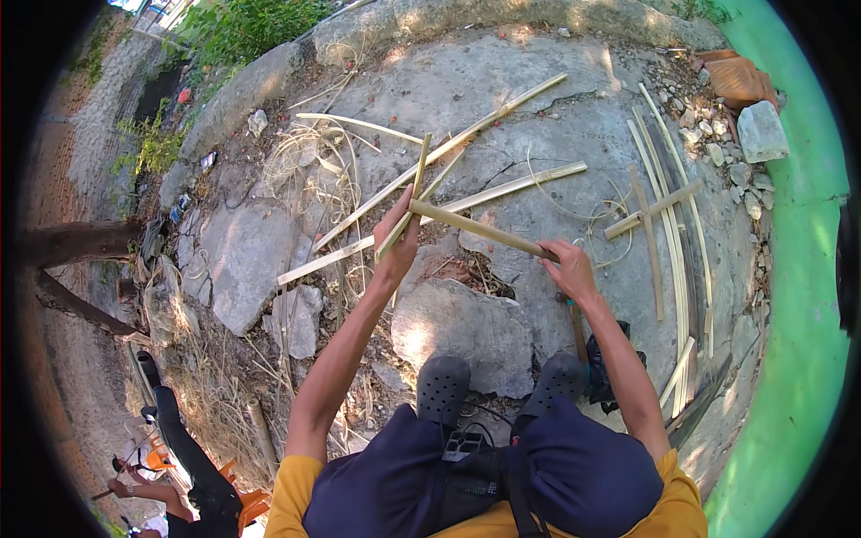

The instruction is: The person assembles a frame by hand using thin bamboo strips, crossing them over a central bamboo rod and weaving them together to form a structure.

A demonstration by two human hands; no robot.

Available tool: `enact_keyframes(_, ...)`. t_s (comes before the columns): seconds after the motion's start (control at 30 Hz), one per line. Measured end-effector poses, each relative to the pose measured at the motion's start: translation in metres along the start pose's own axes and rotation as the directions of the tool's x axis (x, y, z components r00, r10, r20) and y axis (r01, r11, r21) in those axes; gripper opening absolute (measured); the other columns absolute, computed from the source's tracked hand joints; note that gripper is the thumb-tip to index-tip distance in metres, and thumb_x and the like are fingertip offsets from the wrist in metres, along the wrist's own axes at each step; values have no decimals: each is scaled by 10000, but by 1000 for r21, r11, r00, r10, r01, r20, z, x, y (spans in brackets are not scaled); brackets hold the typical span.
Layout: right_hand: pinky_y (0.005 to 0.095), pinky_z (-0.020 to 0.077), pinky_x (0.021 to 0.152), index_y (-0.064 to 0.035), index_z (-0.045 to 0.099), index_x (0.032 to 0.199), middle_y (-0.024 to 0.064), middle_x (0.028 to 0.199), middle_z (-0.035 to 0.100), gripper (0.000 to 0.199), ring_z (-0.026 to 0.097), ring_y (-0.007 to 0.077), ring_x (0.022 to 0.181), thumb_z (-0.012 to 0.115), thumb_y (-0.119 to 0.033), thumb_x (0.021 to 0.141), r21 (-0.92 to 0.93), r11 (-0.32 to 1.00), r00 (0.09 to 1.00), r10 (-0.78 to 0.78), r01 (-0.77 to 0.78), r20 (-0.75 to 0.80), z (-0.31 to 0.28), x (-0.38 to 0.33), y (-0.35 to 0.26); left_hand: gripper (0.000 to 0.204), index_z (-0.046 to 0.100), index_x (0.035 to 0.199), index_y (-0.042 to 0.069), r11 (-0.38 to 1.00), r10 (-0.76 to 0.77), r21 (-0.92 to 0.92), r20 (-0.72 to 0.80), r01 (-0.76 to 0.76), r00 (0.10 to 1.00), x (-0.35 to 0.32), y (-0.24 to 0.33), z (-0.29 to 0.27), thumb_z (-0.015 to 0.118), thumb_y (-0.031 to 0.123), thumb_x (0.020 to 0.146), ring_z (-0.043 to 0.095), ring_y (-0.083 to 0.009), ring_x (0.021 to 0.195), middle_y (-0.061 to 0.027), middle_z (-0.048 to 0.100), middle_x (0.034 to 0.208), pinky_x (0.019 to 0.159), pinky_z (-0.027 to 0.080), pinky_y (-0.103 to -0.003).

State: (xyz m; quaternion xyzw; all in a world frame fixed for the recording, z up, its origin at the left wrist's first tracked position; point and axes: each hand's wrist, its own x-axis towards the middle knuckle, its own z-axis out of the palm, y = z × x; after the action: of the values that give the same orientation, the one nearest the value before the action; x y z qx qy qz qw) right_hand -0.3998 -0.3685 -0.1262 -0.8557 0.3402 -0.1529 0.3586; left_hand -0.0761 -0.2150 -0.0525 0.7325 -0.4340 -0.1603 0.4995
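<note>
Cracked concrete (408,85) spreads ahead, edged on the right by a green wall (789,278); the stick (484,231) hangs between both hands, its long axis slanting down from left to right; the left hand (399,238) has its fingers closed round the far end, with two slats (421,170) crossing there; the right hand (571,271) pinches the near end; room to move lies between it and the strips (668,211) by the wall
</note>
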Motion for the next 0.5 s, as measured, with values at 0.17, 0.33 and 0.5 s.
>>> enact_keyframes(0.17,406,557,772,-77,727,1162,109,997,725,328,707,320,889,771,-126,841,22,1000,1000,-10,9,3,1,-4,-1,497,541,1468,69,1000,-2,-14,-21,2,1000,0,1,3,623,8,981,512,-65,676,-23,688,883,575,447,-251)
enact_keyframes(0.33,401,557,774,-81,724,1180,103,994,725,350,707,315,888,772,-122,835,65,997,999,-40,40,1,8,-11,-10,488,542,1468,74,999,-21,25,-14,22,1000,0,4,-2,620,26,989,494,-64,667,-9,669,850,574,440,-249)
enact_keyframes(0.5,393,558,772,-82,724,1181,101,991,723,349,708,306,887,767,-119,837,59,998,1000,-12,13,-27,10,-13,-12,469,547,1458,59,1000,-17,-2,-17,17,1000,-1,5,0,611,29,995,575,-88,727,-60,717,937,631,493,-268)
